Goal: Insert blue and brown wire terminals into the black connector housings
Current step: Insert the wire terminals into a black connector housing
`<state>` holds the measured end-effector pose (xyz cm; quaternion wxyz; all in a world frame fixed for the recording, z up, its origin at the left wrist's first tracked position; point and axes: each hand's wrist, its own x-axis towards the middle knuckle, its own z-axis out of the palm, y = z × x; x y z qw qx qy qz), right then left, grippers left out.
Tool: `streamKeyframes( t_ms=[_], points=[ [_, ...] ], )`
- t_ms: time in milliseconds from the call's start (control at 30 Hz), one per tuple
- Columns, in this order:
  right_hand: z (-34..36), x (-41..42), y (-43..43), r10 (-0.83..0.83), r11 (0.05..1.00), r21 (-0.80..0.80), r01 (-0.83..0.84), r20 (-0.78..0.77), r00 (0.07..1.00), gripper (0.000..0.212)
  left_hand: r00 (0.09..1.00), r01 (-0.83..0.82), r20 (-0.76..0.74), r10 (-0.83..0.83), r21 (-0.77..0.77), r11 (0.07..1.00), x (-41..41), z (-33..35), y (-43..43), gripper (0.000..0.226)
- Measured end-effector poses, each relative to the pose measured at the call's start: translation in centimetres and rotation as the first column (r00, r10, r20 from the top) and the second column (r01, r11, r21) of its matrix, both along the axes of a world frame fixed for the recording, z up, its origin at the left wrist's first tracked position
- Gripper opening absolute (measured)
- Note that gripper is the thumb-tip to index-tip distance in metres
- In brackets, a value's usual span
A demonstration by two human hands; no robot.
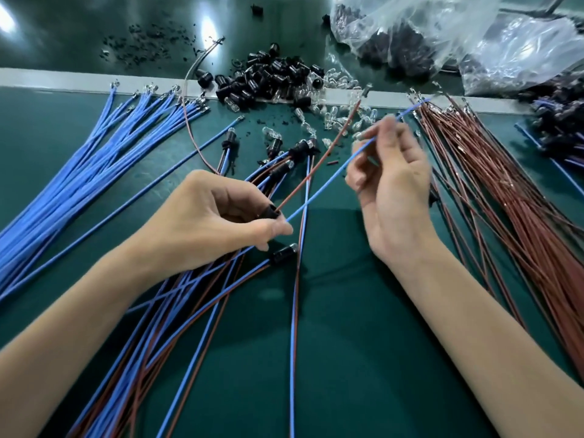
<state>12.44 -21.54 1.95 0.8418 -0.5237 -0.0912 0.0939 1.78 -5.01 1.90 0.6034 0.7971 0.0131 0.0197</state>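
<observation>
Left hand [215, 216]: fingers curled, thumb and fingertips pinching a black housing [269, 212] low over the mat [347, 343]. A brown wire [319, 162] is seated in the housing and runs up and away. Blue wire [328, 188]: near end at the left thumb, just beside the housing; whether it is inserted cannot be told. Right hand [392, 191]: raised, palm left, fingers loosely bent, fingertips pinching the blue wire further up. Under the hands: wired assemblies [196, 311], fanned. Left: blue bundle [94, 159]. Right: brown bundle [505, 197]. Far side: housing pile [271, 77], clear bulbs [339, 116], plastic bag [442, 36].
</observation>
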Motion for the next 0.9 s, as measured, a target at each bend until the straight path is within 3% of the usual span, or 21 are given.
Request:
streamKeyframes(
  t_ms=[100,200,267,333,533,667,733,800,900],
  points=[
    [0.2,0.6,-0.3,-0.103,0.989,0.095,0.114,-0.113,0.988,0.028,0.998,0.057,-0.002,-0.057,0.01,0.998,-0.1,0.1,0.1,0.018],
    [0.0,0.1,-0.5,0.177,0.984,-0.029,-0.176,0.032,0.984,0.02,0.999,0.032,0.044,-0.032,0.001,0.999,0.0,0.1,-0.4,0.006],
    [-0.3,-1.0,-0.1,0.401,0.904,-0.23,-0.361,0.157,0.903,0.014,0.998,-0.011,0.063,0.014,-0.046,0.999,0.0,0.1,-0.8,0.003],
    [-0.6,-1.8,0.4,0.478,0.856,-0.325,-0.403,0.197,0.856,0.02,0.998,-0.025,0.059,0.03,-0.071,0.997,0.1,0.2,-1.0,0.01],
    [-0.1,-0.6,0.4,0.101,0.989,-0.12,-0.09,0.095,0.99,0.034,1.0,-0.023,0.015,0.026,-0.148,0.989,0.2,0.0,-0.8,0.011],
    [0.0,-0.2,0.4,-0.015,0.995,0.1,0.02,-0.052,0.999,0.031,0.999,-0.036,0.029,0.041,-0.141,0.989,0.1,0.0,-0.7,0.014],
    [0.1,-0.1,0.4,0.024,0.988,0.156,-0.008,-0.1,0.995,0.024,0.998,-0.048,0.034,0.052,-0.13,0.99,0.2,0.0,-0.8,0.015],
    [-0.1,-0.5,0.7,0.199,0.979,0.062,-0.196,-0.04,0.979,0.014,0.996,-0.069,0.044,0.075,-0.132,0.989,0.2,-0.1,-0.9,0.015],
    [-0.8,-1.7,1.3,0.395,0.899,-0.251,-0.358,0.116,0.911,0.014,0.994,-0.086,0.055,0.094,-0.144,0.986,0.2,-0.1,-1.2,0.013]
  ],
)
